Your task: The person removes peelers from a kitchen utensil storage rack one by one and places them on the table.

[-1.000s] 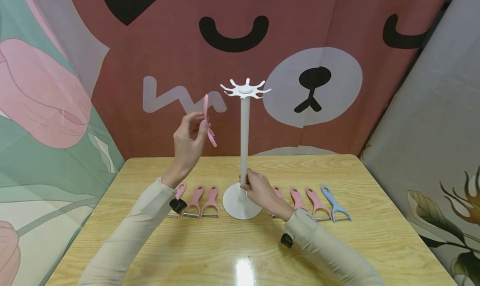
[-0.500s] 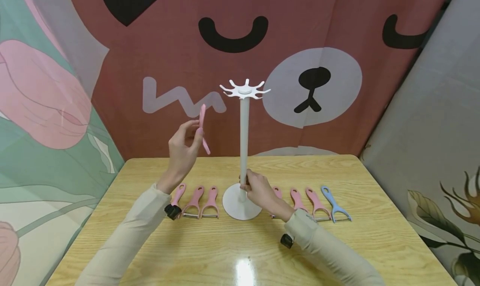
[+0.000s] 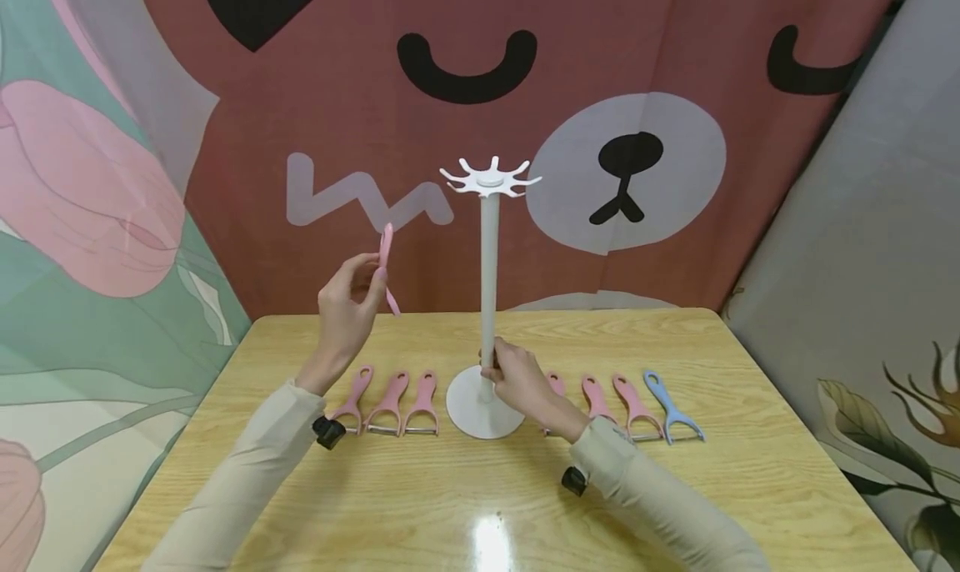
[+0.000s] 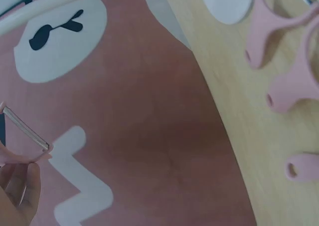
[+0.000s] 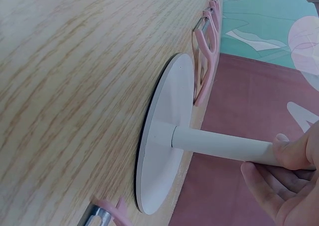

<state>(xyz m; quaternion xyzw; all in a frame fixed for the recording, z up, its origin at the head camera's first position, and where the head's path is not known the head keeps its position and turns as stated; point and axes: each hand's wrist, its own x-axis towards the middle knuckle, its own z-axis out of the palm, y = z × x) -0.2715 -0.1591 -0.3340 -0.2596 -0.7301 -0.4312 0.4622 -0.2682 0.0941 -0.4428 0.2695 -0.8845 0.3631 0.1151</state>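
Note:
In the head view my left hand pinches a pink peeler in the air, left of the white stand. The peeler is upright and edge-on there; its metal blade shows in the left wrist view. With my right hand I grip the lower part of the stand's white pole, just above its round base. On top of the pole is a ring of white hooks, with nothing hanging from them. Left of the base lie three pink peelers, handles pointing away from me.
Right of the base lie three more pink peelers, partly behind my right hand and sleeve, and a blue peeler at the end of the row. Behind the wooden table hangs a printed cloth with a bear pattern.
My left hand has moved left and down with the pink peeler, away from the stand's hooks. My right hand and the stand have stayed in place.

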